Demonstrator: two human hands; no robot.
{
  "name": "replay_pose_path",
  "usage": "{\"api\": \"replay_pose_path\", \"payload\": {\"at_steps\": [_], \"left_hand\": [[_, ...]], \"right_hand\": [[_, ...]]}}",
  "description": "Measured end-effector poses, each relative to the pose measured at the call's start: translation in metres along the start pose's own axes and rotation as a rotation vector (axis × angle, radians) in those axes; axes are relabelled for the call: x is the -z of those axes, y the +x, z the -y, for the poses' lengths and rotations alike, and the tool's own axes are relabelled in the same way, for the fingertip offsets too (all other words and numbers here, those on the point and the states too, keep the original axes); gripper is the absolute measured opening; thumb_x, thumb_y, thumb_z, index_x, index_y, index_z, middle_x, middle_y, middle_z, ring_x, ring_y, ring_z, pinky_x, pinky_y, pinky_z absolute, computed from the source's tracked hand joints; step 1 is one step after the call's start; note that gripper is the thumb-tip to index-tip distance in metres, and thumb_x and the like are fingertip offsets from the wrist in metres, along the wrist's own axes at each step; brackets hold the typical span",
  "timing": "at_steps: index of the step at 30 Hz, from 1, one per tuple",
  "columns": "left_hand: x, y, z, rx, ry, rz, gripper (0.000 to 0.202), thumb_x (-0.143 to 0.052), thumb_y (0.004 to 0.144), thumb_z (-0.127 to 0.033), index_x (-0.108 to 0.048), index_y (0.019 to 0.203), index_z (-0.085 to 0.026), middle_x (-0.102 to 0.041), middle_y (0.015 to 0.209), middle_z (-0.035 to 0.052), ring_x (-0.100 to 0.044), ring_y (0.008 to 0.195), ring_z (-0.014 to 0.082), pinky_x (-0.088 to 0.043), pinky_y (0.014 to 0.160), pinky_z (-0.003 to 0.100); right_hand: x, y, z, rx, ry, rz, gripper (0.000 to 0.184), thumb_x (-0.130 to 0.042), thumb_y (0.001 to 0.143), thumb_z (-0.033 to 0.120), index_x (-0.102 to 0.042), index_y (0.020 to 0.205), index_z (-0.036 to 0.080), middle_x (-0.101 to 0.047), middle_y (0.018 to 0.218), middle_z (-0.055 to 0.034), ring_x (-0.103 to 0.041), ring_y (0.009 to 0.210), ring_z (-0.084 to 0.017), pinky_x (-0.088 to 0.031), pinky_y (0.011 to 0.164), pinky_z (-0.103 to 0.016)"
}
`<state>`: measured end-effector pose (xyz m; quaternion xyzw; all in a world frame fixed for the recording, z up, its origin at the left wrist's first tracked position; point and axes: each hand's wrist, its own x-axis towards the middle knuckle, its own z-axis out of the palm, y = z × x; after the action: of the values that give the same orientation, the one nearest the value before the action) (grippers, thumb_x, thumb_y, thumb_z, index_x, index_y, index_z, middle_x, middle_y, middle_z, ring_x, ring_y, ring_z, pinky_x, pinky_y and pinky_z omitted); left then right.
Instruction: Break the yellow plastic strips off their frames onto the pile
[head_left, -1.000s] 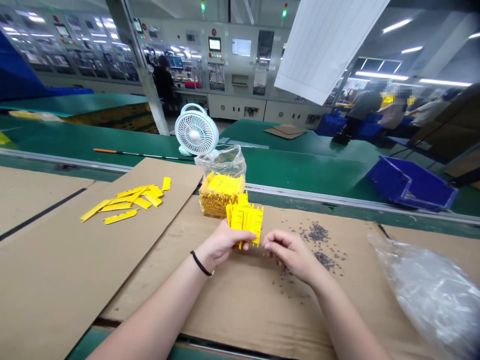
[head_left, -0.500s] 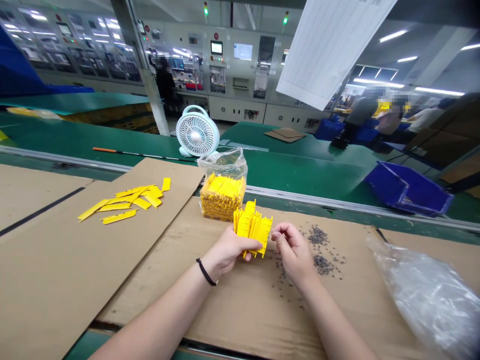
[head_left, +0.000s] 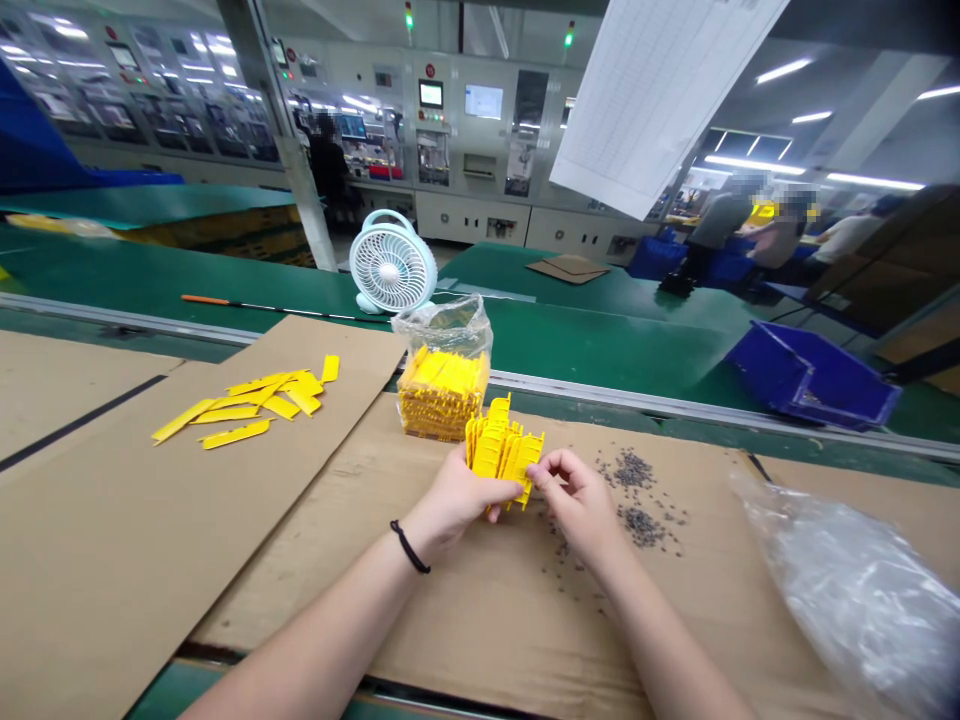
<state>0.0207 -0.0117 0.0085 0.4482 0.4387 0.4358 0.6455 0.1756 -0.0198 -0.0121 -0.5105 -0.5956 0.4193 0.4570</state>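
Left hand [head_left: 469, 492] is clamping a light-looking, stiff yellow plastic stack [head_left: 499, 450] low down; right hand [head_left: 574, 497] is pinching at its side, holding nothing visible.

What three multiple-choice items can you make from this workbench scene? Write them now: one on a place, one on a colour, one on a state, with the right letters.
1. Where does the clear plastic bag of yellow parts stand?
A. On the floor
B. On the cardboard sheet
C. Under the cardboard

2. What colour is the tilted plastic bin on the green bench?
A. Blue
B. Yellow
C. White

3. What is the left hand doing?
A. Lying open and empty
B. Reaching into the bag
C. Gripping a stack of yellow plastic parts

Answers:
1. B, because the bag rests on the cardboard, in front of the fan.
2. A, because the bin's walls show blue.
3. C, because its fingers wrap the stack, with the right hand close at the stack's other side.
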Motion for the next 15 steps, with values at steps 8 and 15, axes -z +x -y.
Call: {"api": "replay_pose_path", "payload": {"at_steps": [8, 15], "left_hand": [[0.008, 0.000, -0.008, -0.002, 0.112, 0.039, 0.042, -0.074, 0.057, -0.013, -0.057, 0.095, -0.011, -0.061, 0.073, 0.0015, -0.047, 0.043, 0.0063, -0.034, 0.034, 0.018], [0.045, -0.027, -0.023, -0.057, 0.080, -0.143, 0.028, -0.074, 0.061, -0.016, -0.061, 0.086, -0.012, -0.062, 0.076, 0.0032, -0.051, 0.054, 0.0089, -0.034, 0.038, 0.016]], "right_hand": [[0.006, 0.006, -0.002, 0.057, -0.063, -0.071, 0.021, -0.058, 0.081, 0.040, -0.060, 0.079, 0.019, -0.061, 0.073, -0.0008, -0.050, 0.062, -0.013, -0.040, 0.060, -0.026], [0.028, 0.017, -0.018, 0.149, -0.594, 0.077, 0.022, -0.049, 0.084, 0.030, -0.068, 0.080, 0.019, -0.065, 0.079, -0.0052, -0.058, 0.078, -0.020, -0.041, 0.071, -0.031]]}}
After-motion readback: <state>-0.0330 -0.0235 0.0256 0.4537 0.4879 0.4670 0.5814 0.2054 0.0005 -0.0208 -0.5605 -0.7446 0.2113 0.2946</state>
